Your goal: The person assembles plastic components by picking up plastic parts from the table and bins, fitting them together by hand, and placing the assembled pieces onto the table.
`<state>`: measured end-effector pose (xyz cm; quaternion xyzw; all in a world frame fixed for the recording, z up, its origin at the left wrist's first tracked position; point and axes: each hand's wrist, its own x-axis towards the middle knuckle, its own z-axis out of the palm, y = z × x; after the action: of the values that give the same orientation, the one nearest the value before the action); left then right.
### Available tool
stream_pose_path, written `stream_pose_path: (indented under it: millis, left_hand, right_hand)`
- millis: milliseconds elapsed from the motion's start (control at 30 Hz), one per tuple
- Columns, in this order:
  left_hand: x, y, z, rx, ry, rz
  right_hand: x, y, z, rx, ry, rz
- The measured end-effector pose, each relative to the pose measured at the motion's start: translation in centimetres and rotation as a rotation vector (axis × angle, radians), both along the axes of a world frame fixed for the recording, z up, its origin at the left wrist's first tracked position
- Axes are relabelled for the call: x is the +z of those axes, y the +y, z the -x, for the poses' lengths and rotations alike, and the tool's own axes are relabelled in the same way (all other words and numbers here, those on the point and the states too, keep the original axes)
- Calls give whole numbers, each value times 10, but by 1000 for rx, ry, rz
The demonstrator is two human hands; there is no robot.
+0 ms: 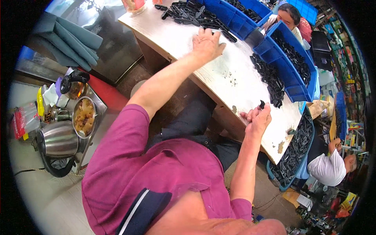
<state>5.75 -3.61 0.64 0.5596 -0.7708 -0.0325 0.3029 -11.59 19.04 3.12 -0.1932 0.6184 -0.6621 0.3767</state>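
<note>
Nearest to the body, the right hand (257, 120) is above the near edge of the white worktable (241, 72), and its thumb and forefinger are closed on a small black part (262, 104), which sticks up from the fingertips. The part is probably hard plastic: light, stiff, maybe a little slippery because it looks smooth. I judge it not very fragile, but a thin end could snap, so it is better to pinch it at the thicker middle. Beside the table corner, a teal tub (282, 188) holds many black pieces.

The hands are well apart. Farther, the left hand (207, 46) has bent fingers at the edge of a heap of long black pieces (188, 15); I cannot tell if it grips one. Beyond stands a blue bin (272, 56), also with black pieces.
</note>
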Motion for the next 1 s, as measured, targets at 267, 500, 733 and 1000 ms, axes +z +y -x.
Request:
stream_pose_path:
  millis: [267, 500, 733, 1000]
  left_hand:
    - [-27, -27, -14, -106, -60, 171]
    - [-34, -40, -26, -35, -52, 266]
    - [-22, -24, -20, -105, -54, 190]
    - [-25, -35, -21, -49, -121, 156]
  right_hand:
    - [-1, -3, 1, -22, 15, 4]
    - [-2, 0, 1, 21, 1, 68]
    - [-2, 4, 2, 28, 19, 77]
    - [-1, 3, 2, 6, 22, 75]
